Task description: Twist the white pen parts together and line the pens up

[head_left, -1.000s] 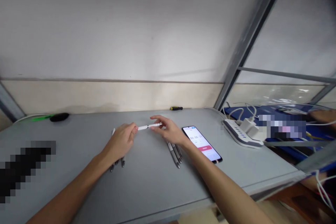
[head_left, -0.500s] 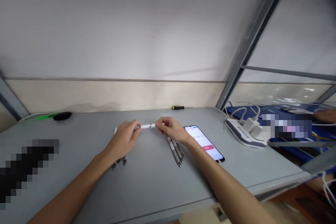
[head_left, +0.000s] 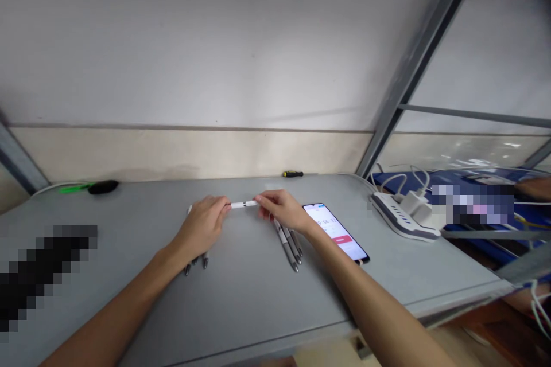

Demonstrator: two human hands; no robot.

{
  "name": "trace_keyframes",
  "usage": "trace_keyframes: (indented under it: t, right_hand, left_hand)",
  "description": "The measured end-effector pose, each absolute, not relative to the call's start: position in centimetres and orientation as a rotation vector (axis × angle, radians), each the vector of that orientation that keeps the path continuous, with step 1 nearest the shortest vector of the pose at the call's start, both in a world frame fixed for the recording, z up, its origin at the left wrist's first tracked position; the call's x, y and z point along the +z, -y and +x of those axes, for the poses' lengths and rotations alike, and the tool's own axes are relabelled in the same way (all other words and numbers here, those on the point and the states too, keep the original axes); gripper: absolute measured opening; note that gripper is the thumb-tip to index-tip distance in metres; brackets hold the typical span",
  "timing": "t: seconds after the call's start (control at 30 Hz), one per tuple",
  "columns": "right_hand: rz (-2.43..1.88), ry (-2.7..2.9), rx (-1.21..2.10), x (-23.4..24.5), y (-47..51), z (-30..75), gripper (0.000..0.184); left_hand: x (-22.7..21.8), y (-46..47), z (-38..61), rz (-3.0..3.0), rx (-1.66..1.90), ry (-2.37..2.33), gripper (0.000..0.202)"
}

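A white pen (head_left: 238, 205) with a dark band is held level above the grey desk, between my two hands. My left hand (head_left: 205, 221) is closed round its left end, and my right hand (head_left: 282, 209) pinches the right end between thumb and fingers. Several grey and white pens (head_left: 288, 246) lie side by side beneath and in front of my right hand. More pens (head_left: 205, 261) lie under my left hand and wrist; only their grey tips and a bit of white show.
A lit phone (head_left: 338, 235) lies right of the pens, partly behind my right forearm. A power strip (head_left: 402, 218) with plugged-in chargers stands farther right. By the wall are a yellow-black screwdriver (head_left: 293, 174) and a black object (head_left: 103, 187) beside something green. A person's hand (head_left: 534, 188) shows at far right.
The fingers of both hands have shifted on the white pen: my left fingers have closed more around it, and my right thumb now lies straighter along its end. The loose pens have stayed put.
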State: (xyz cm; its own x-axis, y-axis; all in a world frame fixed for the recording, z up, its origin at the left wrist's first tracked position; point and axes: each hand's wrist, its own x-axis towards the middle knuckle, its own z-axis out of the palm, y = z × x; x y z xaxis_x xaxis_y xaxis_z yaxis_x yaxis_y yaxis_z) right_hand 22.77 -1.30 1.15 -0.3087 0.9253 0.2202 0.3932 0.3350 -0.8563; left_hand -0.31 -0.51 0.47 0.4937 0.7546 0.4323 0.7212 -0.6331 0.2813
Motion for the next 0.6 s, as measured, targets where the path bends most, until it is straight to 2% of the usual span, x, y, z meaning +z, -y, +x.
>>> trace_keyframes:
  t: [0.13,0.33,0.47,0.6]
  right_hand:
    - [-1.098,1.891,0.761,1.14,1.32,22.60,0.019]
    - [-1.186,1.932,0.808,1.13,1.31,22.70,0.029]
    - [-1.162,1.944,0.697,1.03,1.38,22.61,0.016]
    - [-1.156,1.968,0.780,1.11,1.57,22.45,0.024]
  left_hand:
    - [0.63,0.65,-0.27,2.659,0.807,-1.336,0.028]
    - [1.01,1.07,0.03,2.664,0.801,-1.329,0.030]
    - [1.08,1.32,0.17,2.666,0.779,-1.324,0.028]
    - [1.02,1.36,0.16,2.666,0.791,-1.309,0.026]
